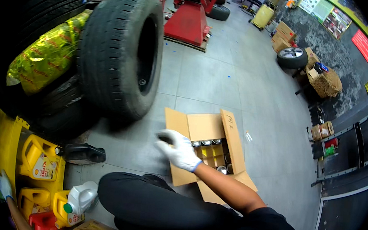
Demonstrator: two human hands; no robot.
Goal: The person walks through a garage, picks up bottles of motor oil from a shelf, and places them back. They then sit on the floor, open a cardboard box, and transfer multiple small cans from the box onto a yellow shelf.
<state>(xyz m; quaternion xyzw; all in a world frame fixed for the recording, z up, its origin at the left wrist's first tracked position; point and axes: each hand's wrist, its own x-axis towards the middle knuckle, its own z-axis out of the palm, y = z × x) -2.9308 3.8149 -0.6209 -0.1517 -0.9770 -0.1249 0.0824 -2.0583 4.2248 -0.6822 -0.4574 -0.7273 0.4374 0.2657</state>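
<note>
Our gloved right hand grips a small dark can over the open box of cans on the floor. It looks rigid and light; we hold its sides. Left hand seems empty.

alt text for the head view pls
A white-gloved right hand holds a small dark object over an open cardboard box of cans on a grey garage floor; worn tyres and yellow oil jugs sit left.
</note>
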